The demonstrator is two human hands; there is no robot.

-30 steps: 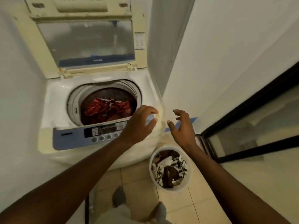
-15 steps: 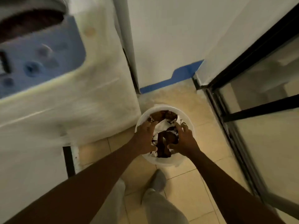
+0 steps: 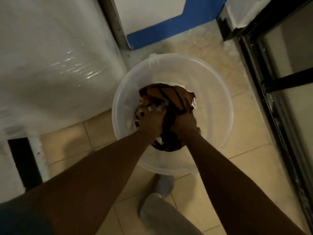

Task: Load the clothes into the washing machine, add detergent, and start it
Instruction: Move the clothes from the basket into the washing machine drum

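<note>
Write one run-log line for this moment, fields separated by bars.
step: unloading bucket | left hand: gripping clothes | right hand: gripping clothes | bucket: on floor beside washing machine

Floor — beige tiles with thin grout lines, paler and scuffed toward the far corner. Far wall white, with a blue skirting band stepped higher at right. Right side — black-framed glass door. Light dim, warm.
</note>
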